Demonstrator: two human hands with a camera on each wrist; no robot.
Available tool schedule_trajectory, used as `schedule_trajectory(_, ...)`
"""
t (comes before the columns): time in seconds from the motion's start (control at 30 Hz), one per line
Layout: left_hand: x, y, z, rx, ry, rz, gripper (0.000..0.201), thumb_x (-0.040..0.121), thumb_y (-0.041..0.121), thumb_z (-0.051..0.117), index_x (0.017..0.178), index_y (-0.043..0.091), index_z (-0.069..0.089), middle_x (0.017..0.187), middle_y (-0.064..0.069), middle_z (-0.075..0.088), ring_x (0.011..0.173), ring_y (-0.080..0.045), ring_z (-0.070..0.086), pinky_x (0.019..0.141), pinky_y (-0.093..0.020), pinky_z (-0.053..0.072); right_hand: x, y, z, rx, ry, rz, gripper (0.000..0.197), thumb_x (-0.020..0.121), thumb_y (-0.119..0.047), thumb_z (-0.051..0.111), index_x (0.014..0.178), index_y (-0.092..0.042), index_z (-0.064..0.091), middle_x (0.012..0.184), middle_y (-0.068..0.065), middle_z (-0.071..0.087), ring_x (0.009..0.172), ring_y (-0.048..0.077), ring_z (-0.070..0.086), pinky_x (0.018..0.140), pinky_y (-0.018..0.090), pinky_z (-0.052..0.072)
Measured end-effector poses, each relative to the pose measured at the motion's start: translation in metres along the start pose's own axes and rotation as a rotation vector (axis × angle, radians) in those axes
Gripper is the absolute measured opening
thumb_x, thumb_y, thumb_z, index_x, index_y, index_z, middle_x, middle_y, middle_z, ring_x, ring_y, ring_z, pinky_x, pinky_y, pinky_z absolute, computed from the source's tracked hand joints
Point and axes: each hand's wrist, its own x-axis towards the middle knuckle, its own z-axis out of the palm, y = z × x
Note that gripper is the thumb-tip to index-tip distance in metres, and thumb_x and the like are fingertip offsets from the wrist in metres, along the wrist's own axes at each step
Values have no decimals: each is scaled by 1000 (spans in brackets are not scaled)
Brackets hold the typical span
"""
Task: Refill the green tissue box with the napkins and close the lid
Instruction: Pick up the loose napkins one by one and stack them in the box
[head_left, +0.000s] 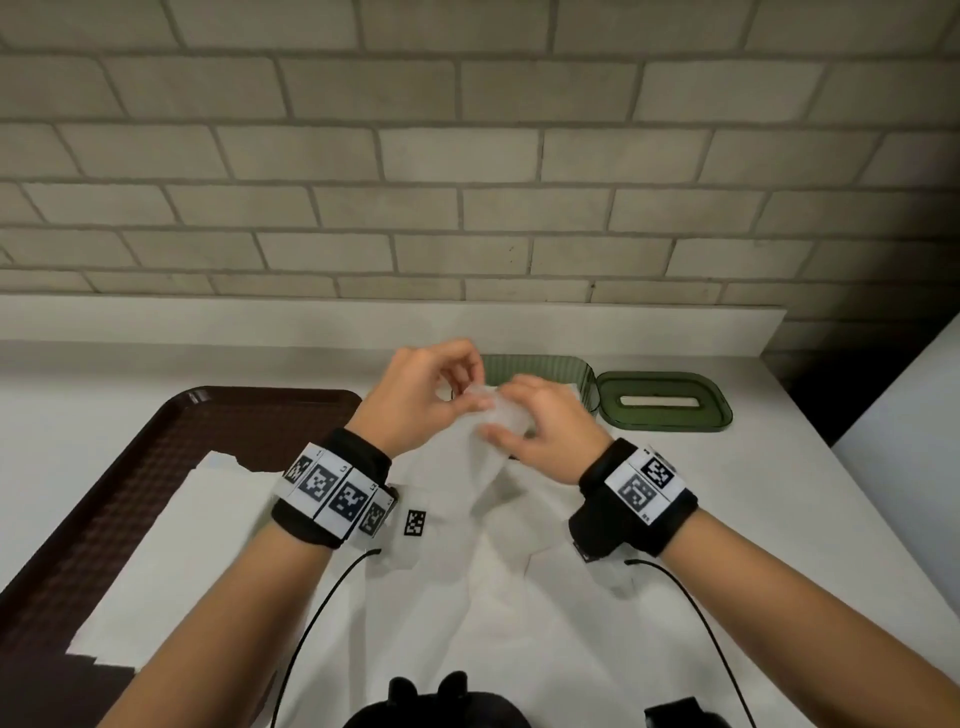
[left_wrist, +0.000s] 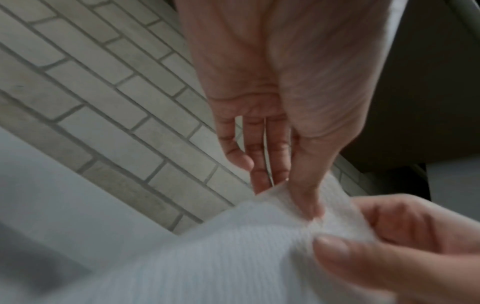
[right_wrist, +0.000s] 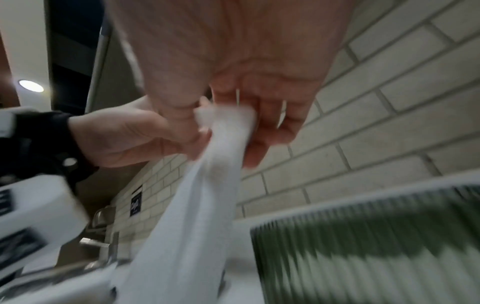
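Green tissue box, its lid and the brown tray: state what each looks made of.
Green tissue box: seemingly translucent plastic, with a ribbed wall that light passes through.
Lid: the same green plastic, smooth and glossy, with a moulded slot.
Brown tray: probably rigid plastic, dark brown, with a textured grid surface and a raised rim.

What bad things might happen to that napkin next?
Both hands, the left hand and the right hand, pinch one corner of the thin napkin, so a hard pull might tear it. It hangs loose and unfolded, so it may bunch up going into the green tissue box. The lid lies apart on the counter and could be forgotten.
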Motion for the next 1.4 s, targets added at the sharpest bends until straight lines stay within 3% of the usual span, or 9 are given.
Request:
schedule_trajectory(0.2, 24, -5, 6, -359, 149, -310, 52, 62, 52, 82, 101, 25, 61, 87, 1, 72, 82, -10, 67, 74, -22, 51, 37, 1, -46, 312, 328, 170, 27, 79, -31, 77, 61, -22, 60, 65, -7, 62, 64, 6, 55, 61, 23, 41)
schedule_trajectory(0.37, 20, -20, 16, -637, 162, -425, 20, 75, 8, 80, 94, 8, 72, 95, -3, 75, 85, -8, 71, 71, -18, 54, 44, 16, -64, 663, 491, 317, 13, 79, -27, 78, 75, -17, 70, 77, -4, 72, 68, 5, 64, 67, 22, 51)
schedule_trajectory(0.63, 41, -30, 13, -754, 340, -457, 35, 79, 7, 76, 107, -6, 61, 92, -15, 76, 84, -25, 73, 80, -38, 57, 44, 57, -51, 684, 453, 422, 13, 80, -25, 77, 90, -19, 71, 91, -1, 75, 90, 17, 71, 86, 34, 55)
schedule_trajectory(0.77, 51, -29, 15, -532, 407, -414, 32, 81, 4, 74, 96, 9, 46, 61, -12, 62, 49, -19, 59, 52, -24, 50, 44, 64, -45, 577, 473, 446, 42, 74, -15, 82, 106, -16, 56, 70, 3, 68, 55, 6, 66, 56, 22, 54)
schedule_trajectory(0.9, 54, -41, 32, -238, 246, -300, 30, 84, -5, 61, 97, 14, 43, 69, -11, 40, 55, -27, 52, 50, -30, 58, 45, 81, -33, 377, 445, 498, 43, 72, -20, 83, 86, -23, 43, 56, 7, 49, 38, 21, 50, 41, 22, 38)
schedule_trajectory(0.97, 58, -49, 43, 64, 95, -249, 18, 84, -5, 57, 91, 11, 53, 74, -8, 50, 64, -19, 55, 55, -13, 48, 46, 89, -30, 134, 322, 494, 37, 72, -28, 82, 71, -27, 45, 55, -1, 48, 50, 22, 51, 52, 24, 41)
schedule_trajectory(1.13, 67, -50, 63, 473, -314, -326, 13, 87, 4, 59, 98, 5, 67, 111, -14, 64, 102, -32, 63, 85, -34, 51, 44, 95, -16, -415, -89, 451, 5, 83, -31, 66, 78, -33, 66, 64, -15, 46, 84, 14, 57, 92, 35, 31)
schedule_trajectory(1.27, 77, -40, 70, 592, -515, -359, 22, 87, 13, 64, 103, -1, 61, 111, -20, 65, 98, -35, 64, 74, -35, 49, 45, 97, -4, -624, -241, 448, 27, 89, -40, 51, 81, -23, 71, 82, -5, 63, 100, 20, 55, 94, 43, 24)
schedule_trajectory(1.4, 77, -33, 72, 765, -554, -365, 37, 91, 35, 58, 116, 7, 61, 123, -17, 59, 120, -35, 49, 92, -41, 44, 40, 89, -1, -671, -225, 424, 57, 90, -64, 35, 74, -24, 72, 84, 0, 67, 106, 22, 48, 95, 49, 19)
